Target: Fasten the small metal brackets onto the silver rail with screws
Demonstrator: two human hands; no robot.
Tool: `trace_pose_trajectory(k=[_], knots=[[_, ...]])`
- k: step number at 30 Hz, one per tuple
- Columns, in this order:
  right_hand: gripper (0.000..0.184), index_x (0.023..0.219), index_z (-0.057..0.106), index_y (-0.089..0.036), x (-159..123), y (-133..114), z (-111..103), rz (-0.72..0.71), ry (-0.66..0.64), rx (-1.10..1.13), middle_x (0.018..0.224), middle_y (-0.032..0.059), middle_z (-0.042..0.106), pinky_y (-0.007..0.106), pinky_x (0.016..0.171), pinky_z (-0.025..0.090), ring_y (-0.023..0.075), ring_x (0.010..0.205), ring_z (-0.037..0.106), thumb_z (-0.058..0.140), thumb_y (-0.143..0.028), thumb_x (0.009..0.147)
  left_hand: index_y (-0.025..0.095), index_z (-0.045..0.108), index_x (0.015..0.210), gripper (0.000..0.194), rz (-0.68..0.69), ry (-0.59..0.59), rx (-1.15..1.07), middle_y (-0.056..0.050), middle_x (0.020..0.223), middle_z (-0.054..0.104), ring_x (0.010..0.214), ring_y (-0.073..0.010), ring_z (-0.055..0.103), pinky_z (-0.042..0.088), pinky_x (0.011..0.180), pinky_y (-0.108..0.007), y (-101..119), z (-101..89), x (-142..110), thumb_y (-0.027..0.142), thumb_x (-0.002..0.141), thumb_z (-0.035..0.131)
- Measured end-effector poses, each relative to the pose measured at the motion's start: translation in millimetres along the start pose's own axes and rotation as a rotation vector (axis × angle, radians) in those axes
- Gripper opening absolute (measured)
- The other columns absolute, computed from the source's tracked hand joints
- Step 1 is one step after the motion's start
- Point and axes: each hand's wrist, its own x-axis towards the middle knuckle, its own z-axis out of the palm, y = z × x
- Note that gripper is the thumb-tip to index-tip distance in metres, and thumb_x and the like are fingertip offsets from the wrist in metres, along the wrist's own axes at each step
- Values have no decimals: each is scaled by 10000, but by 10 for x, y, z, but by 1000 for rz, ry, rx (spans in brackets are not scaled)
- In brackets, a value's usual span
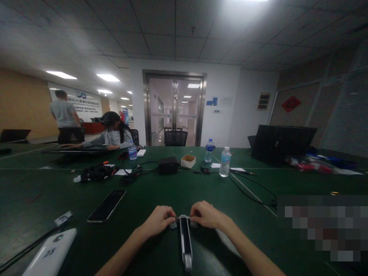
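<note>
A long, narrow device (pixel 185 239) with a black face and a silver frame stretches away from me on the green table. My left hand (pixel 159 221) is closed in a pinch at the left side of its far end. At the right side of that same end, my right hand (pixel 205 215) pinches in the same way. Small greyish pieces show just under the fingertips of both hands. Whether these pieces belong to the device, I cannot tell. The fingers partly cover what they grip.
To the left lie a dark phone (pixel 107 206) and a white phone (pixel 51 253) marked 28. Further back are a black box (pixel 168 165), a small open carton (pixel 188 161), water bottles (pixel 225 162) and cables. A person (pixel 113 132) sits across the table; another stands behind.
</note>
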Motion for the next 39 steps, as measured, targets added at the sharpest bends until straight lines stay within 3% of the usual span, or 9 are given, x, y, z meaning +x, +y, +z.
trace_pose_trajectory(k=[8, 19, 26, 39], knots=[[136, 892, 698, -184, 2, 18, 9, -13, -8, -2, 845, 19, 686, 222, 618, 410, 142, 738, 606, 598, -271, 860, 170, 691, 952, 208, -34, 71, 51, -27, 968, 650, 835, -180, 579, 430, 692, -251, -95, 69, 73, 334, 865, 599], [109, 863, 701, -186, -1, 6, 0, -31, 17, -10, 831, 22, 680, 227, 625, 415, 145, 727, 602, 611, -245, 843, 180, 684, 979, 179, -6, 66, -26, -3, 951, 690, 823, -152, 608, 447, 708, -229, 23, 44, 34, 234, 867, 555], [111, 866, 694, -185, -6, -7, -12, -41, 9, -7, 834, 18, 679, 217, 618, 413, 139, 720, 600, 609, -252, 845, 156, 648, 1012, 200, -24, 92, -126, -14, 979, 700, 811, -150, 630, 463, 679, -228, -62, 99, 78, 243, 838, 598], [97, 849, 677, -184, 13, 17, 58, -47, 48, -36, 836, 21, 660, 227, 635, 405, 142, 720, 582, 602, -243, 840, 167, 646, 1009, 200, 36, 94, -47, 0, 928, 688, 772, -142, 585, 438, 678, -231, -24, 116, 62, 217, 836, 559]])
